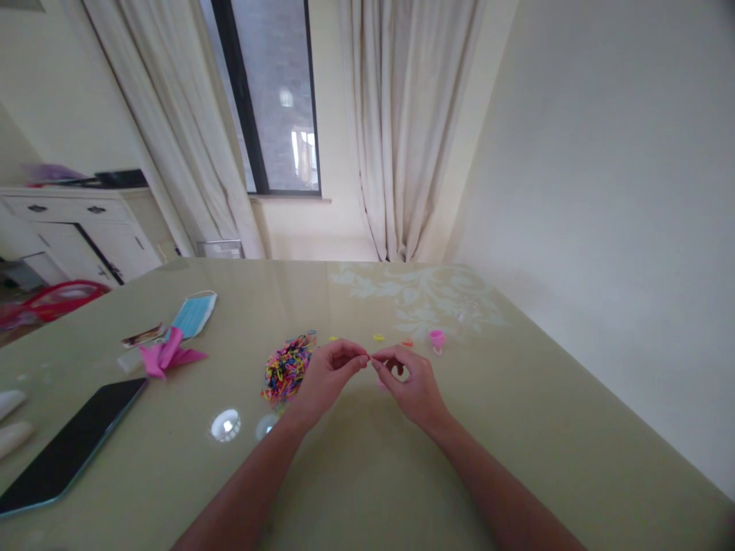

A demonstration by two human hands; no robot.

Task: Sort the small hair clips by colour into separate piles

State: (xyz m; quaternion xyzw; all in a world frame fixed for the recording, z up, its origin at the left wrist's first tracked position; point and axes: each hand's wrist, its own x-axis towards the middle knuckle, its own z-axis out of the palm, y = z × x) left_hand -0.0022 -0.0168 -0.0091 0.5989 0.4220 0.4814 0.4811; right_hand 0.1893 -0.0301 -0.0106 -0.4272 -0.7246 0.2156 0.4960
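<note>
My left hand (333,373) and my right hand (410,379) meet above the middle of the table, fingertips almost touching. Each pinches thumb against forefinger. A tiny reddish bit shows between the fingertips, too small to name. Partly behind my left hand lies a pile of small multicoloured loops (285,371), which look like little rubber bands. Beyond my hands are a yellow piece (377,337), an orange piece (407,342) and a small pink cup-shaped piece (437,338). Something pink under my right hand is mostly hidden.
On the left of the glossy table (367,490) lie a dark tablet-like device (72,444), a folded pink paper shape (169,355) and a blue face mask (195,314). A wall (609,229) runs along the right edge. Curtains and a window stand behind.
</note>
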